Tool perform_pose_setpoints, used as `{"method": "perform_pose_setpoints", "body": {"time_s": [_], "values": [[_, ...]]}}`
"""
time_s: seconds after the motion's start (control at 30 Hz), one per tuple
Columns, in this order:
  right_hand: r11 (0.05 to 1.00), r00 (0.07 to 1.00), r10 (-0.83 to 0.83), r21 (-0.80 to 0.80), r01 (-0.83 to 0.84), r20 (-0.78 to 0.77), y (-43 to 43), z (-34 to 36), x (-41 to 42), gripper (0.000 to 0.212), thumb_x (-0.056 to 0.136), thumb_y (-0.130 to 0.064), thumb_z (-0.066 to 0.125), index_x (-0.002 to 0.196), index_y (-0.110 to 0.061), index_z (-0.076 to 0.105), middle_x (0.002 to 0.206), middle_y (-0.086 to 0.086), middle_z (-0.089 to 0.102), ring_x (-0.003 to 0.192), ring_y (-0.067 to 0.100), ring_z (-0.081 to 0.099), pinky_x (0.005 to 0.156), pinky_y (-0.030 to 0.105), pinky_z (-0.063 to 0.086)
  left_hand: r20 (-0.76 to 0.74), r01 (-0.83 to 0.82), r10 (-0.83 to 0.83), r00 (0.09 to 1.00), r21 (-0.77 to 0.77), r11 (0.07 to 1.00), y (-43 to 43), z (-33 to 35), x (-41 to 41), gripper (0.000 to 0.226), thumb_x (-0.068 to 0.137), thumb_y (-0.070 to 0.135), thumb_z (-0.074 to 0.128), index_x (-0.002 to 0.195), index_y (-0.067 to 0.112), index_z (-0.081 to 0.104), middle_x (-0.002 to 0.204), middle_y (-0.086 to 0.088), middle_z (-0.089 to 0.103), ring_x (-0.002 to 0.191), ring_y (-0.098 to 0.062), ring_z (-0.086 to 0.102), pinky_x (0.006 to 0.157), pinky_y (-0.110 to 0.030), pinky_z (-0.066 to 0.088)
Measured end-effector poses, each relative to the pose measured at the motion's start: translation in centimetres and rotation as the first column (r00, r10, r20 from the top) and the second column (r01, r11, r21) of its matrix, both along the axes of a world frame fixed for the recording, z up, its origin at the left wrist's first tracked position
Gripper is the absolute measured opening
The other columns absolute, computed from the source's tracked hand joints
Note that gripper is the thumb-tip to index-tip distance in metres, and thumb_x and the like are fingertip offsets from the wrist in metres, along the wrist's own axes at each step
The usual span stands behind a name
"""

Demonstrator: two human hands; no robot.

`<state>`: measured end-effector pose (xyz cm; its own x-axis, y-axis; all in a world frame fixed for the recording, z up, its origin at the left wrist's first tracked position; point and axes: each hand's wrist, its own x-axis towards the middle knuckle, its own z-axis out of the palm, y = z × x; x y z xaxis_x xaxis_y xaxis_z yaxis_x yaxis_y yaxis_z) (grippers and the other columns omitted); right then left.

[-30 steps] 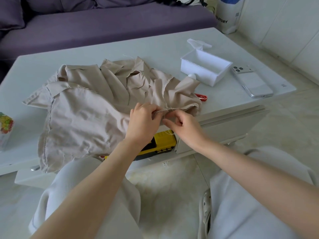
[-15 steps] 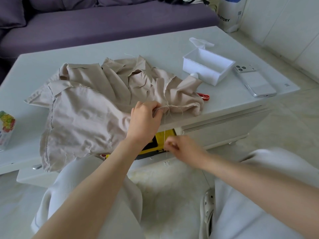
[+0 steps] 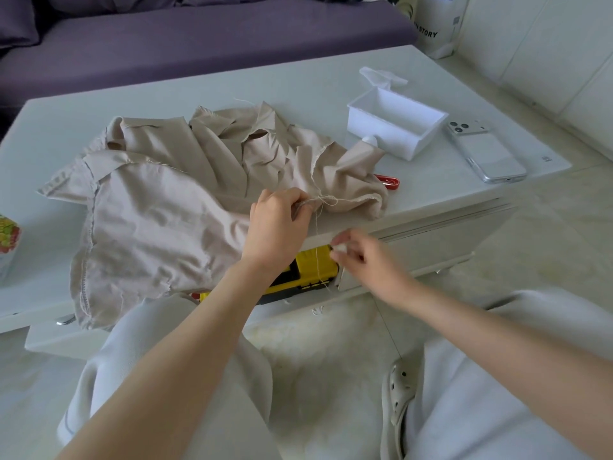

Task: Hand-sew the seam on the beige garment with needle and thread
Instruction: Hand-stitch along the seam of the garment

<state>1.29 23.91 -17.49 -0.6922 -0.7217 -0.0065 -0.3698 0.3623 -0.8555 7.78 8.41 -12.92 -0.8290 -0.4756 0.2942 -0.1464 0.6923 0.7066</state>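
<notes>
A person's left hand, at the centre of the frame, pinches a fold of the beige garment between thumb and curled fingers at the table's near edge; a small loop of pale thread sits at the pinched spot and a strand drops from it past the tabletop. The right hand, just below and to the right, is smeared by motion; its fingertips are bunched together beside the strand, but whether they grip the needle, the thread or nothing cannot be told, and no needle can be made out.

The garment lies crumpled across the middle of the pale table, its left part spilling over the near edge toward the person's lap; the raw, frayed hem running right from the pinch looks unsewn, so the work appears to be mid-seam, one stitch being drawn through and a fair length left to close, then knot and trim.

A red-handled tool peeks from under the cloth's right end; a white box and a phone sit further right; a yellow case shows in the open drawer beneath the hands; a purple sofa fills the top of the frame.
</notes>
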Motion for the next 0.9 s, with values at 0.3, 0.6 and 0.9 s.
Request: {"method": "perform_pose_setpoints", "body": {"time_s": [0.3, 0.6, 0.9], "values": [[0.971, 0.992, -0.068, -0.223, 0.09, 0.104, -2.8, 2.0, -0.2, 0.017, 0.092, -0.013, 0.06, 0.106, -0.007, 0.067, 0.057, -0.022, 0.059, 0.059, 0.0, 0.058, 0.058, 0.012, 0.041, 0.032, 0.035, -0.035, 0.999, -0.005, 0.999, 0.2, -0.7, -0.1, 0.024, 0.093, 0.022, 0.059, 0.073, 0.012, 0.068, 0.065, -0.002, 0.063, 0.076, -0.023, 0.052, 0.077, -0.025, 0.031], [0.981, 0.991, -0.121, -0.144, 0.128, 0.05, -3.3, 1.0, -0.1, 0.016, 0.09, -0.019, 0.063, 0.077, -0.01, 0.066, 0.043, -0.014, 0.042, 0.044, 0.005, 0.037, 0.047, 0.015, 0.026, 0.038, 0.034, -0.034, 0.999, 0.0, 0.999, -0.1, -0.5, -0.2, 0.025, 0.092, 0.02, 0.056, 0.075, 0.007, 0.069, 0.063, -0.006, 0.062, 0.073, -0.029, 0.054, 0.071, -0.036, 0.043], [0.978, 0.988, 0.107, 0.188, -0.085, -0.11, -1.8, -0.6, 1.1, 0.034, 0.093, -0.026, 0.058, 0.061, -0.034, 0.049, 0.046, -0.01, 0.039, 0.045, 0.001, 0.041, 0.048, 0.014, 0.03, 0.001, 0.021, -0.021, 1.0, -0.002, 1.0, -0.3, -0.3, -0.4, 0.034, 0.093, 0.028, 0.057, 0.075, 0.0, 0.066, 0.06, -0.015, 0.059, 0.069, -0.035, 0.055, 0.071, -0.041, 0.048]]}}
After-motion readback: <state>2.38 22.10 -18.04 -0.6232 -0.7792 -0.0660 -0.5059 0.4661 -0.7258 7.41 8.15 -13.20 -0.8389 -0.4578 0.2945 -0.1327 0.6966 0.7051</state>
